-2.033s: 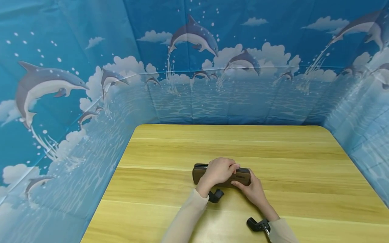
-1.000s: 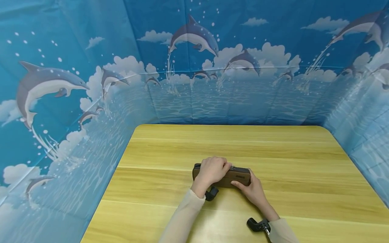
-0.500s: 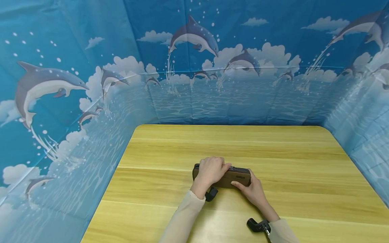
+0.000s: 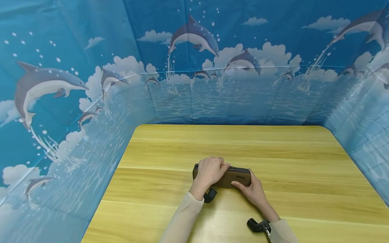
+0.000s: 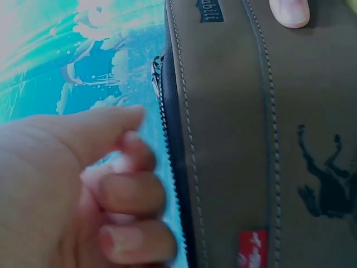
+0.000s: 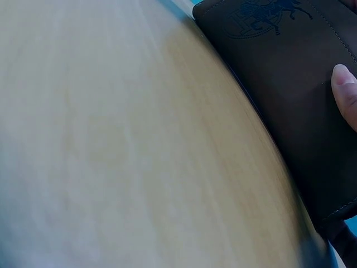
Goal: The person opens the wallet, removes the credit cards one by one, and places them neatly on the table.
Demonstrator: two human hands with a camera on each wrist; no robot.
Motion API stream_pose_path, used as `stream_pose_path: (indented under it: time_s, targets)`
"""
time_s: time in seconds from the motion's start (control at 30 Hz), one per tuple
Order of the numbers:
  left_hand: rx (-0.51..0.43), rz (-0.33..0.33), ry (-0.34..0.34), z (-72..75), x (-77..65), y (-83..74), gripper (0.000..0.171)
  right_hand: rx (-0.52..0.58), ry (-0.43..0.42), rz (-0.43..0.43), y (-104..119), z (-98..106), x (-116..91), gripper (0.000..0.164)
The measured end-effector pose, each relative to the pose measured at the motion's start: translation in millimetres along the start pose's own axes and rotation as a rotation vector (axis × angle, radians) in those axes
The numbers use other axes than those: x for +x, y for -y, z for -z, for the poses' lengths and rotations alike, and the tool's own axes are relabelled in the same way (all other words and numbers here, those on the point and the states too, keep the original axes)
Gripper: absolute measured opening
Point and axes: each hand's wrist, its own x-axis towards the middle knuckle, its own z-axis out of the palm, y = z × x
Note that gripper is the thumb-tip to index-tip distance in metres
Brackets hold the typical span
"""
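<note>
A long brown zip pouch [image 4: 226, 180] stands on its long edge on the table, its zip along the top. My right hand [image 4: 254, 191] grips its right end, the thumb [image 6: 345, 92] on the front face. My left hand [image 4: 209, 171] is over the pouch's left half. In the left wrist view its curled fingers [image 5: 133, 195] lie right at the zip edge, with nothing seen between them. A metal zip pull [image 5: 158, 72] sits just beyond the thumb tip. The front bears a dark horse print [image 5: 326, 187] and a red tag [image 5: 252, 248]. Part of the zip is hidden behind the left hand.
The wood-grain table [image 4: 146, 195] extends around the pouch to a rounded far edge. A blue dolphin-print curtain [image 4: 188, 98] surrounds it at the back and sides. Black wrist mounts [image 4: 258, 225] protrude near the sleeves.
Over the two seconds my left hand has moved left along the pouch's top, baring the zip pulls near the middle. In the last second it has barely moved. The right hand keeps its grip.
</note>
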Motion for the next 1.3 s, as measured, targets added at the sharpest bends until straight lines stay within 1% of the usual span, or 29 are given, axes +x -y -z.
stream_pose_path:
  time_s: [0.1,0.17,0.23,0.3,0.37,0.4,0.43,0.5,0.6,0.63,0.77,0.93,1.03,1.1,1.17,1.23,1.3]
  targets:
    - [-0.088,-0.005,-0.077,-1.0,-3.1,7.2,0.044,-0.008,-0.002,0.004,2.2,0.0,0.4,0.042]
    - [-0.184,0.007,-0.142,-1.9,-5.3,13.7,0.039,-0.009,-0.003,0.007,2.9,-0.4,0.7,0.043]
    - [-0.317,0.021,-0.211,-3.8,-7.3,22.1,0.033,-0.009,-0.005,0.009,1.3,-1.2,0.8,0.043]
    - [-0.470,0.045,-0.268,-5.9,-9.8,31.6,0.031,-0.014,-0.012,0.005,-6.0,-3.1,0.7,0.043]
    - [-0.612,0.062,-0.308,-9.2,-13.8,42.9,0.038,-0.020,-0.013,-0.002,-18.3,-4.9,0.3,0.044]
    - [-0.679,0.077,-0.312,-6.6,-17.0,45.8,0.042,-0.024,-0.011,0.002,-24.5,-5.7,0.1,0.044]
    - [-0.731,0.091,-0.306,-8.6,-19.9,51.9,0.049,-0.027,-0.008,-0.005,-29.7,-6.3,-0.1,0.044]
    - [-0.808,0.119,-0.261,-13.1,-26.2,63.9,0.065,-0.035,0.001,-0.015,-38.6,-6.7,-0.6,0.045]
    - [-0.902,0.144,-0.157,-21.5,-35.5,80.1,0.080,-0.030,0.012,-0.015,-41.4,-6.2,-1.6,0.043]
    - [-0.920,0.142,-0.123,-29.5,-37.4,87.8,0.082,-0.031,0.012,-0.024,-41.6,-6.1,-2.1,0.043]
    - [-0.995,0.129,-0.023,-39.3,-46.2,99.2,0.077,-0.029,0.013,-0.035,-41.6,-6.4,-3.7,0.042]
    - [-1.005,0.156,0.058,-49.9,-51.7,103.0,0.064,-0.029,0.011,-0.047,-40.1,-7.5,-4.1,0.043]
    - [-0.980,0.207,0.093,-57.5,-54.6,102.6,0.073,-0.030,0.008,-0.042,-40.6,-7.7,-4.8,0.043]
    - [-0.997,0.212,0.099,-62.8,-56.1,102.0,0.075,-0.029,0.008,-0.040,-41.3,-7.7,-5.3,0.044]
    - [-1.014,0.219,0.097,-66.8,-57.5,101.6,0.072,-0.030,0.010,-0.038,-41.7,-7.5,-5.7,0.043]
    - [-1.051,0.191,0.085,-70.7,-57.9,101.7,0.059,-0.031,0.010,-0.045,-41.7,-7.0,-5.8,0.044]
    - [-1.069,0.176,0.072,-72.5,-58.9,101.6,0.051,-0.033,0.009,-0.053,-40.9,-6.4,-5.9,0.044]
